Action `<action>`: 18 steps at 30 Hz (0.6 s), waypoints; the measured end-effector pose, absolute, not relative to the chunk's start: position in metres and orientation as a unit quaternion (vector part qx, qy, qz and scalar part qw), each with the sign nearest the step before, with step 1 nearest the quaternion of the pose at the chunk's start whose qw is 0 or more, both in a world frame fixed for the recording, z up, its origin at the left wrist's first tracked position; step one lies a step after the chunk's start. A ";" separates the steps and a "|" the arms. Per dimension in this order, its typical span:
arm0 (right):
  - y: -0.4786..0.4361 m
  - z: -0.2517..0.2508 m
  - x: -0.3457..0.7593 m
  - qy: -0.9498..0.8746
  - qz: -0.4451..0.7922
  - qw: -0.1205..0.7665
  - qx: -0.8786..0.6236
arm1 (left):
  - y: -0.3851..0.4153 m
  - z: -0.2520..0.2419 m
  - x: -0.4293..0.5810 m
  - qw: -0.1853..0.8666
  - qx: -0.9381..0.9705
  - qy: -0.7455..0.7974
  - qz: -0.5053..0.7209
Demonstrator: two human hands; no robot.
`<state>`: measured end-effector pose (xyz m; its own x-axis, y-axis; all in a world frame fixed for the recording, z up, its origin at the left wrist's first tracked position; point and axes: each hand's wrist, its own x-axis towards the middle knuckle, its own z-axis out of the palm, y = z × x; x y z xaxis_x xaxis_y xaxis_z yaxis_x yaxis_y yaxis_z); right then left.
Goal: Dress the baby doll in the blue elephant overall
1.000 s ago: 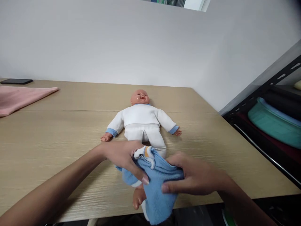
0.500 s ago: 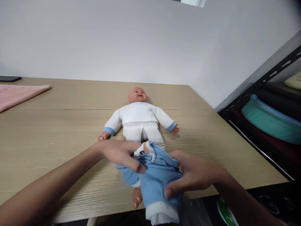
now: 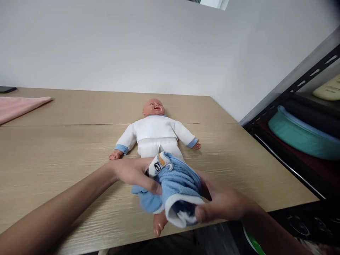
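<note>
A baby doll [image 3: 157, 127] in a white top with blue cuffs lies on its back on the wooden table, head toward the wall. Blue terry trousers [image 3: 179, 180] with white hems and an animal face patch are bunched over its lower legs. One bare foot [image 3: 159, 224] pokes out of a trouser leg. My left hand [image 3: 138, 173] grips the cloth beside the patch, thumb on top. With my right hand [image 3: 217, 198] I hold the other trouser leg, thumb at its white hem, and that leg's opening faces me. The doll's other foot is hidden.
A pink cloth [image 3: 21, 106] lies on the table at the left, with a dark flat object [image 3: 7, 89] behind it. To the right stands a black metal shelf [image 3: 288, 97] holding a teal basin [image 3: 302, 134]. The table's front edge runs just below my hands.
The right trouser leg has been gathered up, and its hem has risen so the opening now shows. My right thumb has shifted to the hem. My left hand keeps its hold.
</note>
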<state>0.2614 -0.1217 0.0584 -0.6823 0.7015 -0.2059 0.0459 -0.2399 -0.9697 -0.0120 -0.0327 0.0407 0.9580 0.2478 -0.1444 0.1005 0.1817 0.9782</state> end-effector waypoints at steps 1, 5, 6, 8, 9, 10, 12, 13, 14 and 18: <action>-0.125 0.060 0.259 -0.575 0.707 0.234 -0.340 | -0.036 0.044 -0.010 0.763 0.631 0.133 0.045; -0.142 0.056 0.253 -0.582 0.588 0.284 -0.484 | -0.057 0.060 0.006 0.732 0.656 0.169 0.066; -0.145 0.053 0.253 -0.572 0.565 0.295 -0.516 | -0.062 0.062 0.010 0.708 0.674 0.196 0.079; -0.151 0.048 0.254 -0.541 0.551 0.307 -0.556 | -0.069 0.063 0.013 0.662 0.700 0.249 0.100; -0.153 0.046 0.256 -0.529 0.554 0.308 -0.565 | -0.071 0.063 0.013 0.644 0.709 0.267 0.108; -0.154 0.045 0.257 -0.520 0.559 0.309 -0.568 | -0.072 0.063 0.013 0.634 0.713 0.278 0.113; -0.153 0.047 0.258 -0.514 0.575 0.304 -0.559 | -0.070 0.063 0.009 0.631 0.711 0.288 0.115; -0.152 0.048 0.259 -0.511 0.585 0.304 -0.552 | -0.069 0.064 0.007 0.640 0.702 0.293 0.109; -0.150 0.050 0.259 -0.505 0.596 0.308 -0.543 | -0.067 0.066 0.006 0.657 0.685 0.299 0.097; -0.145 0.049 0.261 -0.529 0.624 0.285 -0.499 | -0.063 0.070 0.004 0.751 0.565 0.335 0.074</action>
